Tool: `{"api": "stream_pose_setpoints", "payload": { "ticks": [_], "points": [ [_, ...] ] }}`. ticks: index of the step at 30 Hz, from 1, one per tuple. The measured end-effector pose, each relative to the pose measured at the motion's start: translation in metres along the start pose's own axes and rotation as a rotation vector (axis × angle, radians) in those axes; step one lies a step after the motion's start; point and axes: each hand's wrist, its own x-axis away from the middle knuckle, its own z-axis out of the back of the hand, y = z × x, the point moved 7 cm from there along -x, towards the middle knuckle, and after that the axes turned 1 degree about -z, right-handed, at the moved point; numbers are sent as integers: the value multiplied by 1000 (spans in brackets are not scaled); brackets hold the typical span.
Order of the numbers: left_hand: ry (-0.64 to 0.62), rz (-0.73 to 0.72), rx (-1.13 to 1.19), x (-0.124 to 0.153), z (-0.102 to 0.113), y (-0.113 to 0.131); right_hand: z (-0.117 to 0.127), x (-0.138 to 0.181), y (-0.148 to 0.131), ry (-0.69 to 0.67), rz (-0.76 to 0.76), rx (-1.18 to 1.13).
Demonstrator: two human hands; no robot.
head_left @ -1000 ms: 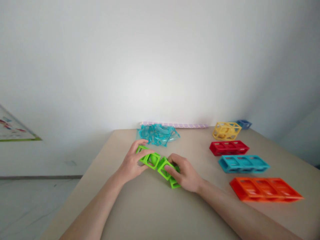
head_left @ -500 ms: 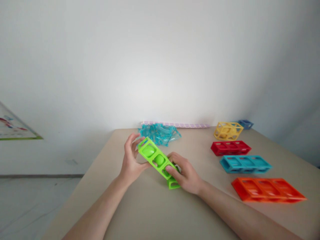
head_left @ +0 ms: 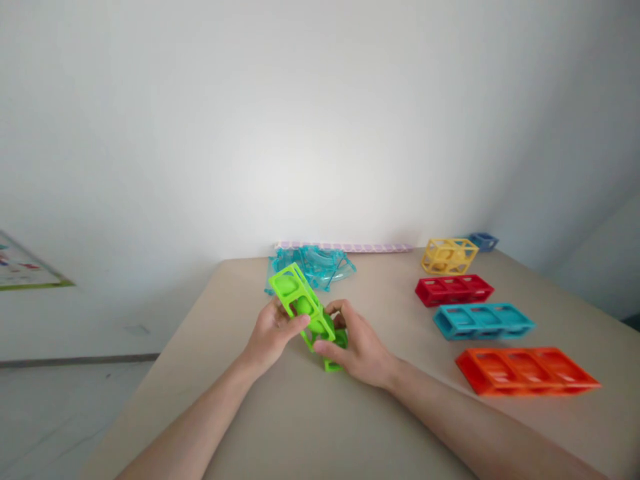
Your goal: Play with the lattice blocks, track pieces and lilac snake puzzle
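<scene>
A bright green open-frame block [head_left: 287,285] with rounded domes in its windows is held tilted above the table, its upper end leaning left. My left hand [head_left: 270,335] grips it from the left, thumb across the front and fingers behind. At its lower right end, my right hand [head_left: 364,352] has its thumb against the frame and fingers curled round the far side. Beneath that end shows another green frame section [head_left: 332,366], partly covered by my right hand; whether it is joined to the block I cannot tell.
On the right of the table [head_left: 280,427] lie an orange block [head_left: 525,371], a teal block [head_left: 484,321] and a red block [head_left: 454,289]. Behind them are a yellow frame [head_left: 449,256] and a blue piece [head_left: 484,241]. Clear teal pieces [head_left: 320,263] lie near the wall.
My left hand has moved from the block's upper end to its middle, thumb now on the front. The block is tilted more steeply. The view has shifted slightly.
</scene>
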Motion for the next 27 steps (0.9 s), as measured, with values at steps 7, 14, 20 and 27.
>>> {"api": "stream_pose_setpoints", "payload": {
  "ticks": [7, 14, 20, 27],
  "points": [
    [210, 71, 141, -5, 29, 11, 6, -1, 0, -267, 117, 180],
    [-137, 152, -30, 1, 0, 2, 12, -6, 11, -155, -92, -4],
    [-305, 155, -115, 6, -11, -3, 2, -1, 12, -163, -131, -112],
    [-204, 130, -79, 4, -5, -2, -3, 0, 16, -123, -118, -253]
  ]
}}
